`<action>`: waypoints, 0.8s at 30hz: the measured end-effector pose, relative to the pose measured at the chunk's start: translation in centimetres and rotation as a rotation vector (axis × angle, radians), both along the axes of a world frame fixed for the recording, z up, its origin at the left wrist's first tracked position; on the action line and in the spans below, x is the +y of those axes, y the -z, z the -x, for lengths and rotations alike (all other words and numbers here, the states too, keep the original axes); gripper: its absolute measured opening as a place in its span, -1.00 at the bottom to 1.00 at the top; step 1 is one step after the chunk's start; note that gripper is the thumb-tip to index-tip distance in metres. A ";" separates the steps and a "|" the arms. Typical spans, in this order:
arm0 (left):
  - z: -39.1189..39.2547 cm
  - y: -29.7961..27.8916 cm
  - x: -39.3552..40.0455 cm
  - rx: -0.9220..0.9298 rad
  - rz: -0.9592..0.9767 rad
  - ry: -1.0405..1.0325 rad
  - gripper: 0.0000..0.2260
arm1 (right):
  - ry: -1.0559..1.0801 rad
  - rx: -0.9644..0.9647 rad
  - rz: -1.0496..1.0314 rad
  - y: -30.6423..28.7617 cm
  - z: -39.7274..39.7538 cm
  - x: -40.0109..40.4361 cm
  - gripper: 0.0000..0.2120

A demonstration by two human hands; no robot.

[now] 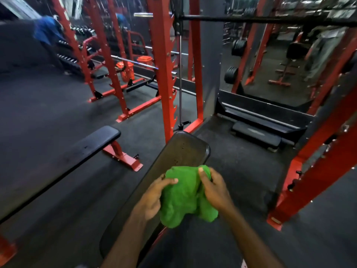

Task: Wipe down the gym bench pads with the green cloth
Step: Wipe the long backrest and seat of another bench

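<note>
A crumpled green cloth (185, 192) hangs between both hands above a long black bench pad (181, 151) that runs away from me at the centre. My left hand (154, 196) grips the cloth's left side with the thumb on top. My right hand (214, 188) pinches its right upper edge. The cloth hides the middle stretch of the pad; whether it touches the pad I cannot tell. A second flat black bench pad (77, 151) on a red frame lies to the left.
A red power rack upright (162, 74) and a thin steel rod (180, 84) stand just beyond the pad's far end. A black barbell (251, 19) crosses overhead. Another red post (313, 151) stands at right. A black step platform (257, 134) lies on the dark rubber floor.
</note>
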State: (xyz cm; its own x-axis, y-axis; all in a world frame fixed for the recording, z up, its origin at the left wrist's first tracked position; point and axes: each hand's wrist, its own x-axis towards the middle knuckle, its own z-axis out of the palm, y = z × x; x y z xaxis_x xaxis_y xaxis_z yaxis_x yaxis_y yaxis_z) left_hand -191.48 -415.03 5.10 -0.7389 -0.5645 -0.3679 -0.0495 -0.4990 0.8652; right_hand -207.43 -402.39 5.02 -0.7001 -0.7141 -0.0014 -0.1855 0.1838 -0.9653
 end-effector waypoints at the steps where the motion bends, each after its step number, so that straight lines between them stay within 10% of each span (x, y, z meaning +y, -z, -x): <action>1: 0.8 0.3 -1.1 0.012 0.006 -0.024 -0.36 | 0.005 -0.020 -0.014 -0.4 1.5 -0.7 -0.83; 7: 4.3 0.9 -6.7 -0.258 0.314 0.077 -0.41 | -0.062 -0.366 0.130 -3.5 7.6 -4.2 -0.60; 14: 6.5 3.1 -14.5 -0.287 0.571 0.160 -0.25 | -0.130 0.037 -0.286 -2.3 14.0 -9.9 0.07; 20: 9.6 5.1 -20.6 -0.421 0.826 0.319 -0.82 | -0.602 0.533 -0.910 -3.2 17.3 -15.0 -0.33; 24: 10.6 5.0 -22.4 -0.336 0.577 0.239 -0.88 | -0.431 0.618 -0.736 -2.6 18.6 -17.2 -0.73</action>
State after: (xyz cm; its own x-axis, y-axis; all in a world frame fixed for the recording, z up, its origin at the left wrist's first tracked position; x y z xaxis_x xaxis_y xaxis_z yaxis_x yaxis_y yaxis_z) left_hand -202.06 -437.41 0.07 -0.7660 -0.5744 -0.2886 -0.4112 0.0927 0.9068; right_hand -226.05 -419.55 7.65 -0.4142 -0.8707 -0.2653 -0.7966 0.4878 -0.3571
